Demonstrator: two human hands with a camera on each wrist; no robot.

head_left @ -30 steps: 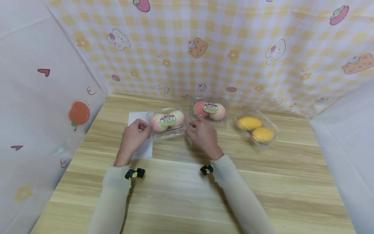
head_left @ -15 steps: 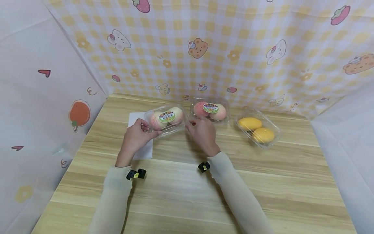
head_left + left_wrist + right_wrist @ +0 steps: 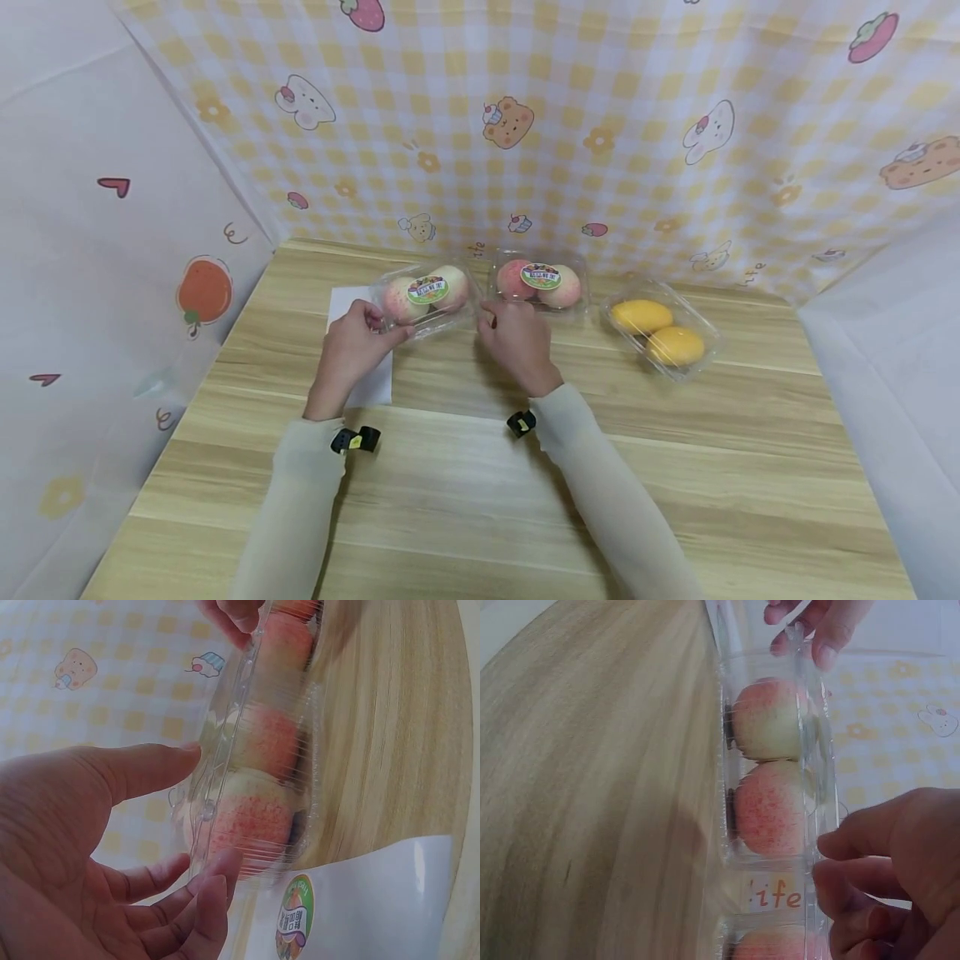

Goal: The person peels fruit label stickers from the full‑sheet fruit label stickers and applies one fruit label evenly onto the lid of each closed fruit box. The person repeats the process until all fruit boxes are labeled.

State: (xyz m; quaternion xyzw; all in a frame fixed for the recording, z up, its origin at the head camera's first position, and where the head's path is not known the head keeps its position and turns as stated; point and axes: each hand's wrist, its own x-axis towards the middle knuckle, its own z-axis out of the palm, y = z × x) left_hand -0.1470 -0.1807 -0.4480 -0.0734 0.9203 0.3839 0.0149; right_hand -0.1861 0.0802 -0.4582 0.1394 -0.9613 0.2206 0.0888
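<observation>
A clear plastic clamshell box (image 3: 432, 331) with two pink-and-cream peaches (image 3: 769, 810) and an oval label (image 3: 428, 290) stands between the hands. At its left end my left hand (image 3: 354, 350) grips the box, the thumb along the front rim and the fingers around the end. My right hand (image 3: 519, 342) pinches the rim at the box's right front corner with thumb and curled forefinger. Under the left hand lies a white sheet (image 3: 375, 386); an oval sticker (image 3: 295, 918) shows on it in the left wrist view.
Close on the right, a second clear box (image 3: 573, 315) of two peaches stands by the checked curtain (image 3: 600, 92). Farther right, a clear box (image 3: 705, 372) with two yellow mangoes sits at a slant. All rest on a wood-grain table (image 3: 450, 500).
The peach box has shifted slightly back, toward the curtain. My left thumb has moved onto its front edge, and my right forefinger has curled in at the corner. The other boxes stay put.
</observation>
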